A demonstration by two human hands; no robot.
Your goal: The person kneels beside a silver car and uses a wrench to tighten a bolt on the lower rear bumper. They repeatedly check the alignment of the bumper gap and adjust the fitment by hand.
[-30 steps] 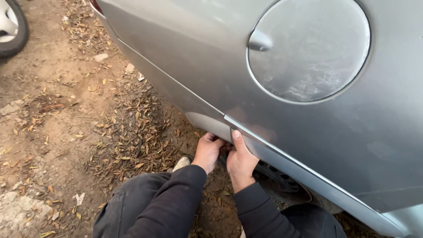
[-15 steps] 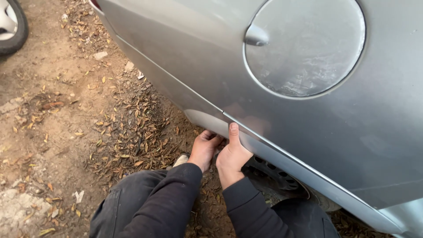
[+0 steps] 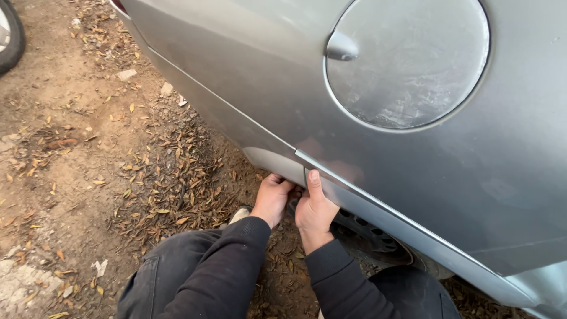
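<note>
Silver wheel-arch trim — both hands' grip underneath

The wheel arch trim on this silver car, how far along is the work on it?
Done: nothing visibly detached; the trim strip lies along the arch. In hand: the right hand grips the strip's front end, thumb on top; the left hand reaches under the body panel beside it. Left: the strip's whole length.
</note>
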